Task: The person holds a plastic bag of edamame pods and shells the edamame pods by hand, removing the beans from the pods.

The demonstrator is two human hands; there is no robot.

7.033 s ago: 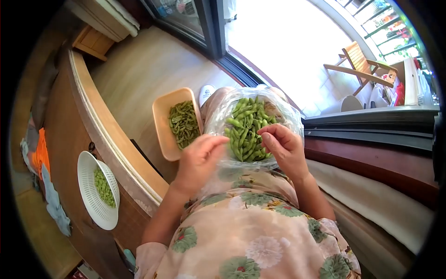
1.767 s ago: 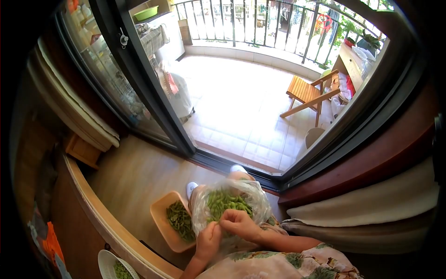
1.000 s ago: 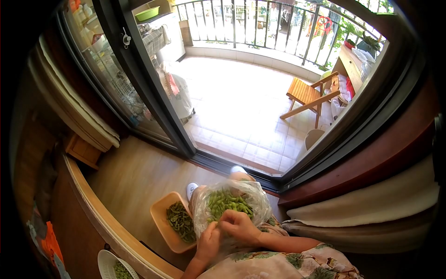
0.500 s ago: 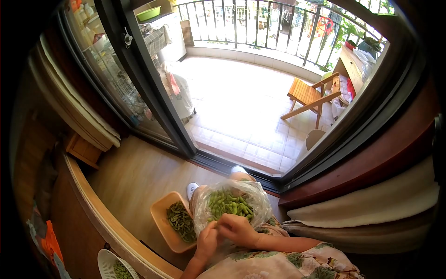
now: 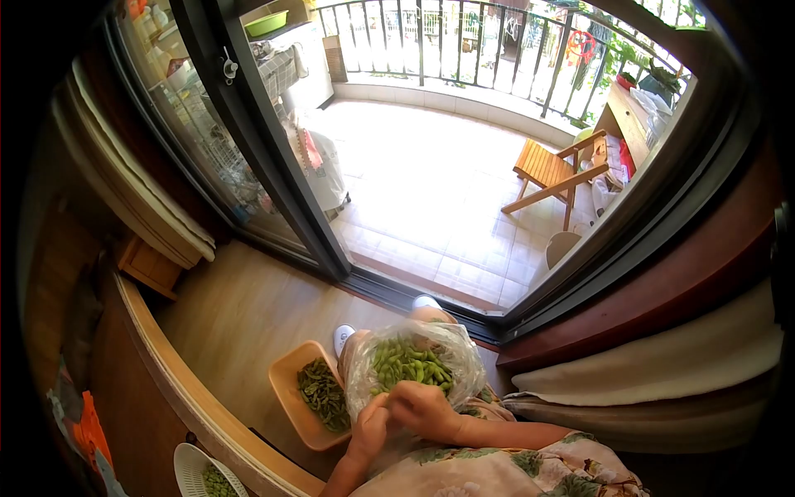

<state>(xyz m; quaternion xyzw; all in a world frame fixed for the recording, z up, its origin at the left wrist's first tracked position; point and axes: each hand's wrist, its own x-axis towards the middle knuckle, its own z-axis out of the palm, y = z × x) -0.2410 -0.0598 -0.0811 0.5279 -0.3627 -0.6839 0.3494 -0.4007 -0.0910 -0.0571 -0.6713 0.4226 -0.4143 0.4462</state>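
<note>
The green pods (image 5: 407,362) lie heaped in a clear plastic bag (image 5: 470,364) spread open across the person's lap (image 5: 351,345). They are plump, slightly curved and bright green, overlapping at different angles and filling the bag from its middle toward its near edge. Over that near edge, the left hand (image 5: 370,426) and right hand (image 5: 426,412) meet, fingers bent and tips pinched close together; whether a pod sits between them cannot be told. Just left of the bag, on the floor (image 5: 248,306), a peach-coloured basin (image 5: 284,388) holds darker, flatter-looking pods (image 5: 323,395), gathered toward its right edge. A white colander (image 5: 189,469) holds pale green beans (image 5: 219,482).
</note>
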